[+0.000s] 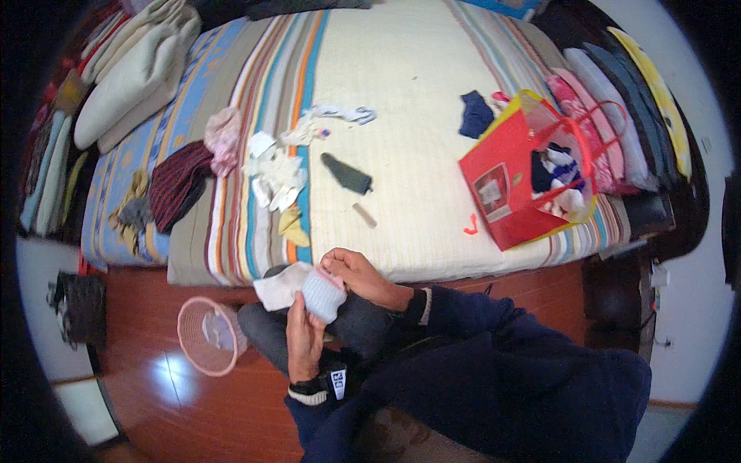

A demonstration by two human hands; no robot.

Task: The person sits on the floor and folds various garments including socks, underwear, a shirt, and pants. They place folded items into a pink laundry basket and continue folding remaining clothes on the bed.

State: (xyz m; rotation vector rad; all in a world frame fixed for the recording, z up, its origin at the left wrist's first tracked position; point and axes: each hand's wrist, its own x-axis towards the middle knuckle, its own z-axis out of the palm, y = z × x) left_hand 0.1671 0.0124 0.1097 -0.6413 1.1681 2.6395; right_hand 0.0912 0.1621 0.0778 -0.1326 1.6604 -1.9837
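Note:
Above my lap, both hands are closed on a small pale-blue ribbed knitted piece with a pink edge (323, 300), which looks like a sock. My left hand (306, 341) grips its lower left side. At its pink upper edge, my right hand (360, 278) pinches with the fingertips. A whitish-pink cloth piece (279, 287), perhaps the other sock, lies over my knee just left of it. On the bed ahead are a dark green sock (346, 173), a yellow sock (292, 226) and a pile of white socks (274, 174).
A red gift bag (494, 193) lies tipped on the bed at right, with socks inside. Navy cloth (475, 115) sits beside it. Pink cloth (223, 139) and a dark red striped piece (179, 185) lie left. A pink basket (202, 363) stands on the floor. Folded blankets (135, 81) edge the bed.

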